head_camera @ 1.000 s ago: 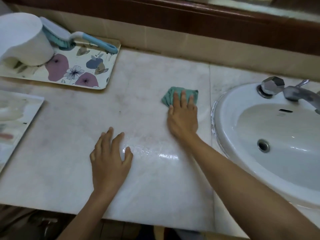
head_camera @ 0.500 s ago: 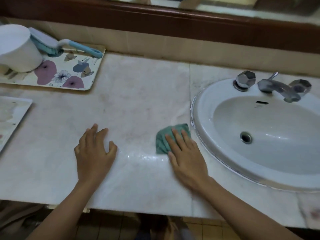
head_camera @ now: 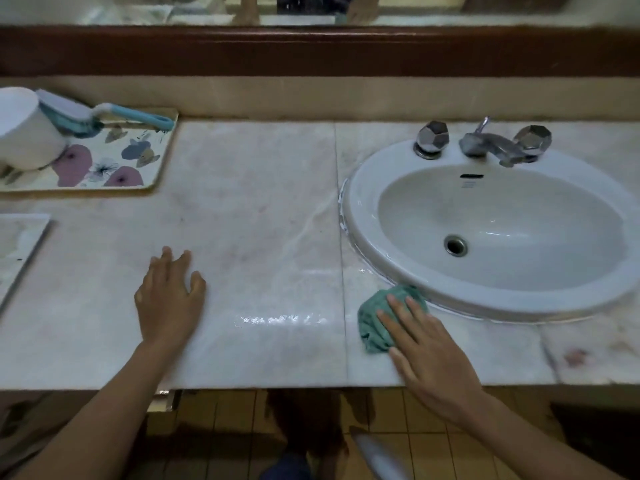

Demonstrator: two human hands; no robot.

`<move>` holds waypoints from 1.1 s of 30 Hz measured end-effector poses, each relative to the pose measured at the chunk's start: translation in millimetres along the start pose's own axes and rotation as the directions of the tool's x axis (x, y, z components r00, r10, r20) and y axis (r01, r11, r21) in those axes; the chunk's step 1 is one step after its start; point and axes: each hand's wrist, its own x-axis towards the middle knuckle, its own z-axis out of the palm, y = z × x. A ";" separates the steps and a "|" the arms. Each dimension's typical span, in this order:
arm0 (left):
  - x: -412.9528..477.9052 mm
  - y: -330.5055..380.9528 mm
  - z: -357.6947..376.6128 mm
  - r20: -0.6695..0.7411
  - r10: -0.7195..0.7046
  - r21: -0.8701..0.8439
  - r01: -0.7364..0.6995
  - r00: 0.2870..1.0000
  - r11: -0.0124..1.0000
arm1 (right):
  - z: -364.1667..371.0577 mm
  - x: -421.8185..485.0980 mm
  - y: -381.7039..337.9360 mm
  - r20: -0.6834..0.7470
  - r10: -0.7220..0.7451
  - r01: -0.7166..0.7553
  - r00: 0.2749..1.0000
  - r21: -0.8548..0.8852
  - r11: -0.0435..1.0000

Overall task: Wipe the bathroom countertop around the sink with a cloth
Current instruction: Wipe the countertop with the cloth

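Surface: Pale marble countertop, a wet sheen along its front, one seam left of the sink.
Room: Bathroom; dark wood mirror frame above a beige backsplash, tan tiled floor below.
Cloth: One green cloth, bunched on the marble, touching the sink's front-left rim.
Right hand: Flat fingers press the cloth down.
Left hand: Fingers spread, palm on bare marble, holding nothing.
Count: One sink, one spout, two faceted taps; one floral tray bearing one white cup and one brush; one part-seen tray at far left.
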 end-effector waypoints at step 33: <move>-4.6 -11.0 1.8 -0.076 -0.028 -0.266 0.007 0.997 0.964 | -0.4 130.4 -104.9 0.083 -0.493 0.499 0.866 -0.083 0.863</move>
